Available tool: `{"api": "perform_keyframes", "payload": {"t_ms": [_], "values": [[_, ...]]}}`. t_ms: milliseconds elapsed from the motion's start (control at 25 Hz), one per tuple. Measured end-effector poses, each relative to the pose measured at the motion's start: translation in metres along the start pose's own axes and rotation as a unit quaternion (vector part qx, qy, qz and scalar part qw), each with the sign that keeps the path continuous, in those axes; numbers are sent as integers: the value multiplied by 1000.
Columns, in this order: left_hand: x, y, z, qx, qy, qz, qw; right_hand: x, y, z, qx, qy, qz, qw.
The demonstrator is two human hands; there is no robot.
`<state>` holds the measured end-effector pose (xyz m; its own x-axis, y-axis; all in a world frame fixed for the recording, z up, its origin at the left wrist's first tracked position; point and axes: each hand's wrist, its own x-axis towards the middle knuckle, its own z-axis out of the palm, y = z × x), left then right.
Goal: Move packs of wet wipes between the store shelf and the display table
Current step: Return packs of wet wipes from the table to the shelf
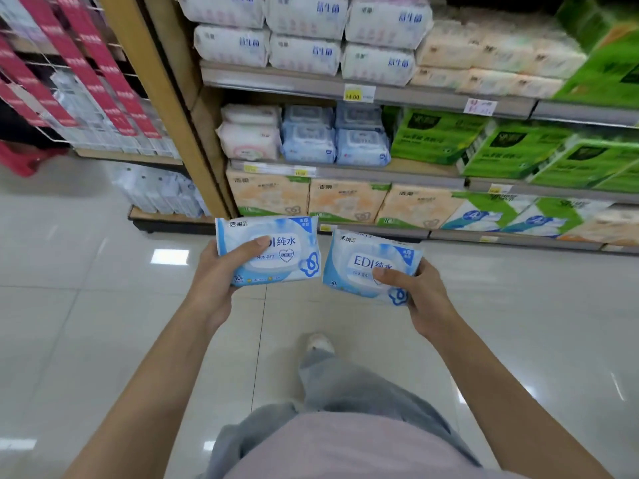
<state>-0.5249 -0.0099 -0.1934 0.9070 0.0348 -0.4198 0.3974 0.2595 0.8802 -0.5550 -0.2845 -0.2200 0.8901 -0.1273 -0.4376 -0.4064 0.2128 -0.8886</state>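
Note:
I hold two blue-and-white packs of wet wipes in front of me, above the tiled floor. My left hand (pixel 221 271) grips the left pack (pixel 276 236) by its lower left corner, thumb across the front. My right hand (pixel 420 295) grips the right pack (pixel 363 261) at its lower right, thumb on the front. Both packs face up toward me, side by side with a small gap between them. The store shelf (pixel 345 86) stands just ahead, with more blue wipe packs (pixel 335 140) on its middle level. No display table is in view.
The shelf holds white tissue packs (pixel 304 53) on top, green packs (pixel 484 146) at right and orange-patterned packs (pixel 345 198) low down. A wooden post (pixel 166 108) edges the shelf; a rack of pink-labelled goods (pixel 69 81) stands at left. My leg and shoe (pixel 320 342) are below.

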Motion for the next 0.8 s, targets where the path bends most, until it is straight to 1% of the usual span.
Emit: {"api": "perform_keyframes", "payload": {"t_ms": [240, 360, 440, 600, 800], "values": [[90, 67, 15, -43, 20, 31, 998, 118, -119, 50, -27, -46, -75, 996], [133, 97, 9, -52, 28, 44, 997, 161, -156, 86, -17, -65, -97, 993], [167, 121, 1, -52, 25, 50, 997, 189, -172, 112, -20, -61, -111, 992], [229, 184, -16, -57, -11, 77, 995, 236, -205, 160, 12, -28, -140, 990], [279, 264, -26, -42, -57, 113, 991, 266, -256, 204, 33, -33, -192, 980]]}}
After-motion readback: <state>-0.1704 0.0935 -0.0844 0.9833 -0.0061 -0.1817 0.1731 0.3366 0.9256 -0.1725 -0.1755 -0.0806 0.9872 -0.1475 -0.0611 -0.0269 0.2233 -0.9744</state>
